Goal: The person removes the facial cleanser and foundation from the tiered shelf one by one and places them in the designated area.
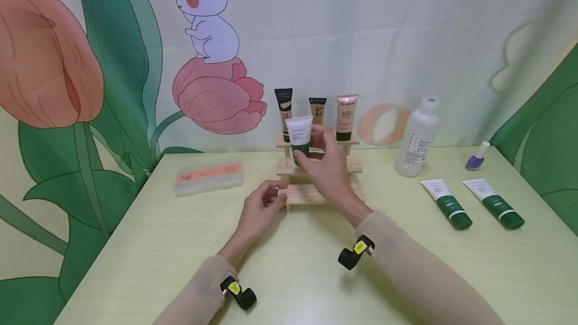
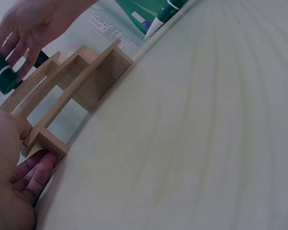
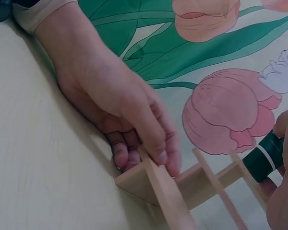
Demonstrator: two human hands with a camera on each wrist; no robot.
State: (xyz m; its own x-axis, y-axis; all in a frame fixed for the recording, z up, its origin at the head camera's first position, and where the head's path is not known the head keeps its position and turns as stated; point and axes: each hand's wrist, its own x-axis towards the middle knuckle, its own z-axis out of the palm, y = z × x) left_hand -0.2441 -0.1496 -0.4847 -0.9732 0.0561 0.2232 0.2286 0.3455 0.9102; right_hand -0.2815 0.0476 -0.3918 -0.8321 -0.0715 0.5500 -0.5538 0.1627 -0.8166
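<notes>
A small white tube with a green cap (image 1: 299, 128) is pinched between the thumb and fingers of my right hand (image 1: 331, 169). It stands cap down above the middle step of a three-tier wooden rack (image 1: 298, 195); whether the cap touches the step I cannot tell. My left hand (image 1: 261, 210) grips the left end of the lowest step, thumb on top and fingers around its side, as the right wrist view shows. On the top step stand a black-capped dark tube (image 1: 284, 109), a gold tube (image 1: 317, 107) partly hidden by my right hand, and a pink BB tube (image 1: 346, 114).
Left of the rack lies a clear case with an orange label (image 1: 207, 177). To the right stand a white bottle (image 1: 416, 139) and a purple nail polish bottle (image 1: 477, 158). Two green and white tubes, a left one (image 1: 447, 204) and a right one (image 1: 493, 204), lie in front of them.
</notes>
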